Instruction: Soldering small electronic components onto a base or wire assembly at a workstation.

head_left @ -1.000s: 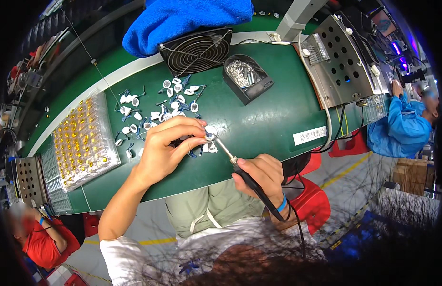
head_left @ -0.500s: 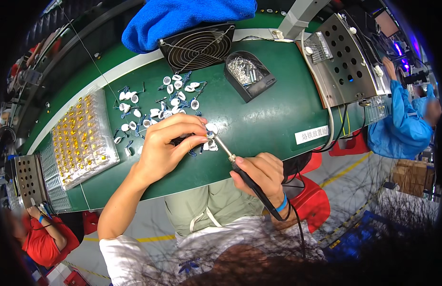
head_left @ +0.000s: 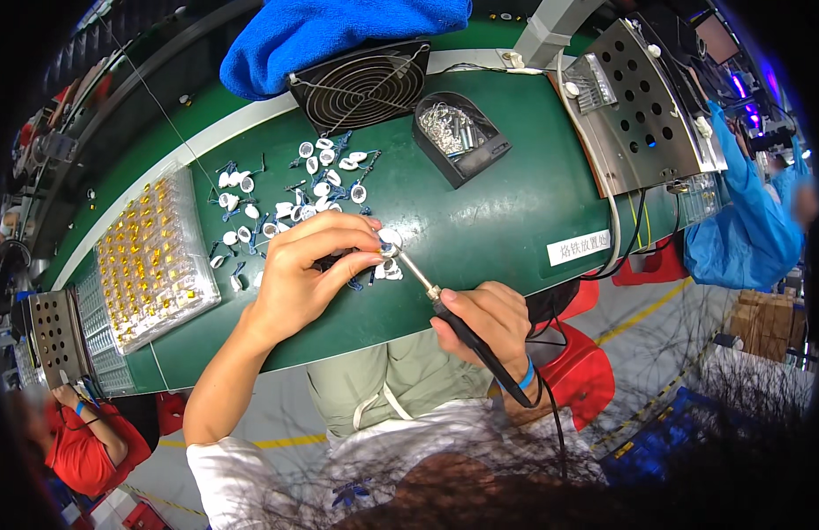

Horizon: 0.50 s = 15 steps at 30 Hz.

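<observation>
My right hand (head_left: 489,325) is closed round the black handle of a soldering iron (head_left: 471,340). The iron's metal tip reaches up and left to a small round white part (head_left: 390,240). My left hand (head_left: 317,269) pinches that part at its edge between thumb and fingertips, just above the bench. Where tip and part meet is too small to make out. A few white pieces (head_left: 389,270) lie right below the pinch. Beyond my left hand several white round parts with dark blue wires (head_left: 321,188) are scattered, some partly hidden by the hand.
On the green bench (head_left: 515,221) a clear tray of yellow-topped parts (head_left: 153,256) lies left. A black fan (head_left: 365,93) under a blue towel (head_left: 339,35) and a black bin of metal pieces (head_left: 462,141) stand behind. A perforated metal box (head_left: 639,106) is at right. Co-workers sit both sides.
Both hands stay nearly in place, the iron's tip still at the white part. The co-worker in blue at the right has shifted their arm.
</observation>
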Each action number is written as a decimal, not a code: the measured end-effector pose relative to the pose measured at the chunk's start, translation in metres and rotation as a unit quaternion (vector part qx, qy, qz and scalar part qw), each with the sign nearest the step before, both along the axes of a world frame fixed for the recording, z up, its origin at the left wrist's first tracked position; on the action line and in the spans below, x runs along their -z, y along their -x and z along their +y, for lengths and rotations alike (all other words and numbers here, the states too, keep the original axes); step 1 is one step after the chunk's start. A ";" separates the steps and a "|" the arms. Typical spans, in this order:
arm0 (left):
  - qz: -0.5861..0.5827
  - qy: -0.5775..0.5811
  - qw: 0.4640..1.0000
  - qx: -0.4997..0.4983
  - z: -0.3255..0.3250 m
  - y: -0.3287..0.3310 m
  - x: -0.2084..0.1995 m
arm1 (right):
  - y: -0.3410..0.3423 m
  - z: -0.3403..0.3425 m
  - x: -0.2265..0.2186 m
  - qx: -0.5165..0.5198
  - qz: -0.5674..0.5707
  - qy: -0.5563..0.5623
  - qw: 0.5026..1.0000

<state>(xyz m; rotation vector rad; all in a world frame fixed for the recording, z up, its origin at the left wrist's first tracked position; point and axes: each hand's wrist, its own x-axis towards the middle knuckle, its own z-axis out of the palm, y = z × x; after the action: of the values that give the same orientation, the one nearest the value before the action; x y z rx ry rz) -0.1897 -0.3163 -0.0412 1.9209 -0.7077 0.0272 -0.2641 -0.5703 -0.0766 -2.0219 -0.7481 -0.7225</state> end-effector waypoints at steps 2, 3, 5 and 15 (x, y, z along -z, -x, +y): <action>-0.001 0.000 1.000 -0.004 0.000 0.000 0.002 | 0.000 0.000 -0.001 -0.001 0.002 0.004 1.000; -0.001 0.000 1.000 -0.004 0.000 0.000 0.001 | 0.000 0.000 -0.001 -0.002 0.004 0.013 1.000; -0.004 0.002 1.000 -0.003 -0.001 0.000 0.000 | 0.000 0.000 -0.001 -0.002 0.007 0.021 1.000; -0.013 0.000 1.000 -0.002 -0.002 0.001 0.000 | 0.001 0.000 -0.001 -0.002 0.003 0.036 0.999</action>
<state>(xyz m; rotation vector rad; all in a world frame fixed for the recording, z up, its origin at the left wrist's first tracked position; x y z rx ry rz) -0.1908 -0.3179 -0.0415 1.9256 -0.7205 0.0542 -0.2653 -0.5706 -0.0753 -2.0851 -0.7843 -0.6946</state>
